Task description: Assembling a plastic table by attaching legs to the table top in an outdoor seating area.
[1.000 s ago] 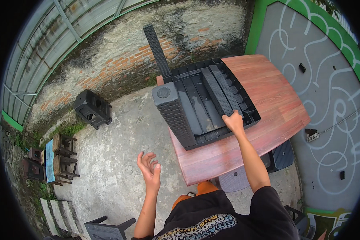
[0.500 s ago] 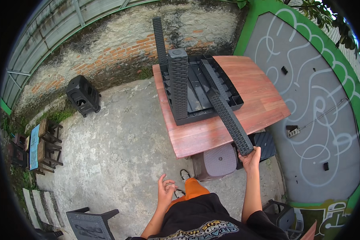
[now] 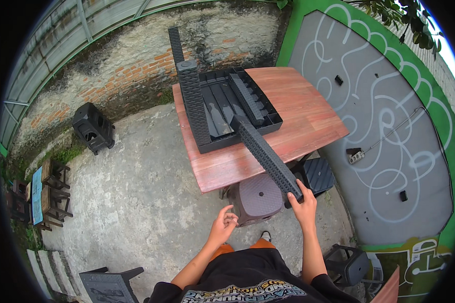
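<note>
My right hand is closed round the near end of a black plastic table leg with a woven texture. The leg slants away from me, its far end over the near edge of an upturned black plastic tabletop; whether they touch, I cannot tell. From that tabletop's left side rise two legs, a near upright leg and a far upright leg. Another loose leg lies inside along the right side. My left hand hovers empty near a stool, fingers loosely curled and apart.
The tabletop rests on a red-brown wooden table. Below its near edge stand a purplish plastic stool and a dark stool. Another black stool is by the wall; a small black table sits lower left.
My view has shifted, so the table appears further left. My right hand and the held leg have come left, with fingers now over the leg's end. My left hand has risen towards the purplish stool.
</note>
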Action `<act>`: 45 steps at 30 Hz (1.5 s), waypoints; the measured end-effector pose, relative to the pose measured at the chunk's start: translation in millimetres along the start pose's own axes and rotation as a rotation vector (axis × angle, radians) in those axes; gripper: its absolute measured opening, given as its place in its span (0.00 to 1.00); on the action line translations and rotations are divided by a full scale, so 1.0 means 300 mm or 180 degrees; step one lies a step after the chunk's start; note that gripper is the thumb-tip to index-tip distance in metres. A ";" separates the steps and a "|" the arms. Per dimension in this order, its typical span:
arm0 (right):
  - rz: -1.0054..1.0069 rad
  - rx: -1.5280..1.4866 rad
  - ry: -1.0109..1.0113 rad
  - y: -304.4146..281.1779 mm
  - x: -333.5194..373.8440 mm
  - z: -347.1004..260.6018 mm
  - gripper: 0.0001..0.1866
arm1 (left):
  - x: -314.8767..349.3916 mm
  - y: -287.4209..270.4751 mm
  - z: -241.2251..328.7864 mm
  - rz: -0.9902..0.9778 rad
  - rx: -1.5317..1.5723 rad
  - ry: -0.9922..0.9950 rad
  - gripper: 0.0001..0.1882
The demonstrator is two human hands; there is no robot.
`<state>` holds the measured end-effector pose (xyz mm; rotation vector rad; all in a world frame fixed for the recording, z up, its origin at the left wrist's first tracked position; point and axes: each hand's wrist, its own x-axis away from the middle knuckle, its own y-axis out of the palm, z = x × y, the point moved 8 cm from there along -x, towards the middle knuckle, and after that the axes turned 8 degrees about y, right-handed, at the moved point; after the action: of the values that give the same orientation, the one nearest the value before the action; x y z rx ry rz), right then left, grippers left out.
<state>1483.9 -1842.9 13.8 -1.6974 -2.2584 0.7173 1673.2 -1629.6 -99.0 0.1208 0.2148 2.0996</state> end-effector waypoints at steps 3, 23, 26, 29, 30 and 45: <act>0.0042 0.0471 -0.0395 -0.046 -0.019 -0.040 0.28 | -0.022 0.087 -0.050 0.0010 -0.0082 -0.0074 0.26; -0.2090 -0.1899 0.1546 -0.115 -0.527 0.263 0.33 | -0.210 0.761 -0.273 0.1382 -0.0201 0.0213 0.25; -0.2716 -0.3403 0.3243 -0.039 -0.491 0.337 0.34 | -0.183 0.775 -0.300 0.1492 -0.0186 0.0189 0.24; -0.1723 -0.0672 0.0381 -0.151 -0.539 0.280 0.32 | -0.145 0.764 -0.298 0.1637 -0.0151 0.0143 0.24; -0.1287 -0.0405 -0.0293 -0.187 -0.547 0.257 0.32 | -0.129 0.759 -0.293 0.1694 -0.0113 0.0130 0.24; -0.1514 -0.0222 -0.2130 -0.307 -0.760 -0.115 0.33 | -0.485 0.652 0.006 0.1982 -0.1916 0.0876 0.25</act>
<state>1492.4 -2069.6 114.8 -0.9353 -2.9904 1.2173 1583.4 -1852.5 -57.7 -0.5258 -0.3429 2.6990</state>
